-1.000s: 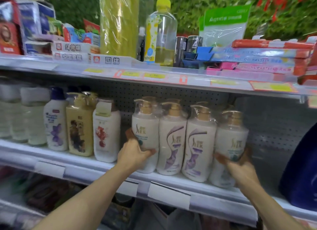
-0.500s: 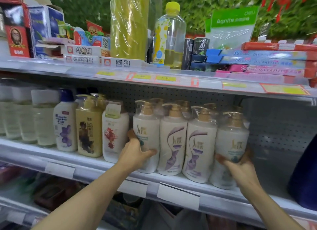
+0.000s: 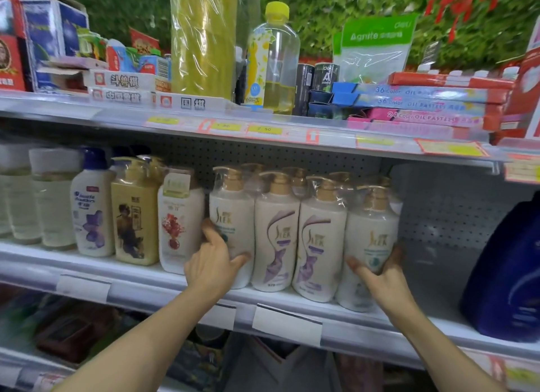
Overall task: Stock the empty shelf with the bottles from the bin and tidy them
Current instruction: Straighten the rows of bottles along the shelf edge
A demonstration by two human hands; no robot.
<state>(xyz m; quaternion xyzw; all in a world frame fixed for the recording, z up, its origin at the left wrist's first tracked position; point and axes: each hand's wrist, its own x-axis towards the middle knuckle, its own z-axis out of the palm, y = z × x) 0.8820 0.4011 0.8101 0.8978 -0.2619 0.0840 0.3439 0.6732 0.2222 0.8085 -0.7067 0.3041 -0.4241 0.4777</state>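
Several white pump bottles with gold caps stand in a row on the middle shelf (image 3: 365, 318), more of the same behind them. My left hand (image 3: 211, 267) grips the lower part of the leftmost bottle (image 3: 233, 213), thumb across its front, fingers round its left side. My right hand (image 3: 380, 277) holds the rightmost bottle (image 3: 372, 231), thumb on the label and fingers behind its right side. Between these stand two bottles with purple swirls (image 3: 276, 233) (image 3: 320, 236), touching each other. The bin is not in view.
Left of the row stand a white bottle with a red flower (image 3: 178, 225), a cream-yellow bottle (image 3: 134, 213), a blue-capped bottle (image 3: 90, 207) and clear bottles. A large dark blue container (image 3: 508, 274) is at the far right, with bare shelf between. Boxes and a yellow-capped bottle (image 3: 274, 58) fill the upper shelf.
Both hands stay on the end bottles of the row. The row sits slightly tighter together and the camera has shifted a little to the left.
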